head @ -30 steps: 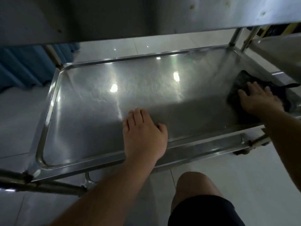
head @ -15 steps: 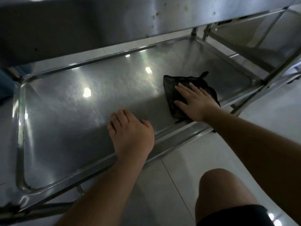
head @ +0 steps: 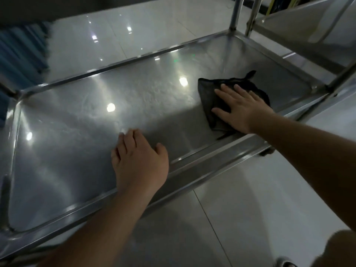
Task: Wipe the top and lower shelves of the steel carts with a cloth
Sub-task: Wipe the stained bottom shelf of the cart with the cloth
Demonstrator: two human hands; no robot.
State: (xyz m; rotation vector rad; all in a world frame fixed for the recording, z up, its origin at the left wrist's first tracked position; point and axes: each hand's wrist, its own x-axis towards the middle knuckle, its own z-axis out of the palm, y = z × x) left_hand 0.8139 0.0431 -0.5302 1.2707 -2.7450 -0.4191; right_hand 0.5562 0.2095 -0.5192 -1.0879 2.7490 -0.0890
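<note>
Looking down from the head camera, the view takes in the lower shelf (head: 81, 151) of a steel cart, a shallow tray with a raised rim, its surface catching several bright reflections of ceiling lights. At the far left edge a blue ribbed surface (head: 21, 49) shows beyond the shelf, blurred. Behind the shelf lies a glossy tiled floor (head: 134, 35).

Near the middle of the shelf's near side, the left hand (head: 139, 160) lies palm down on the bare steel, its fingers together and only gently bent, the thumb out to the right; it holds nothing, and its wrist crosses the shelf's near rim (head: 202, 170).

Further right, well apart from the left hand, a dark cloth (head: 210, 97) lies crumpled on the shelf, toward its right end and close to the near rim. The right hand (head: 238, 108) presses flat on top of it with fingers spread and straight, pointing left and away from the person; cloth shows past the fingertips and below the palm, and a small tail of it sticks up at the far side.

At the shelf's far right corner an upright post (head: 236, 14) rises. Just beside it, on the right, stands a second steel cart (head: 308, 29). At the bottom right a knee (head: 341, 247) is partly in view.
</note>
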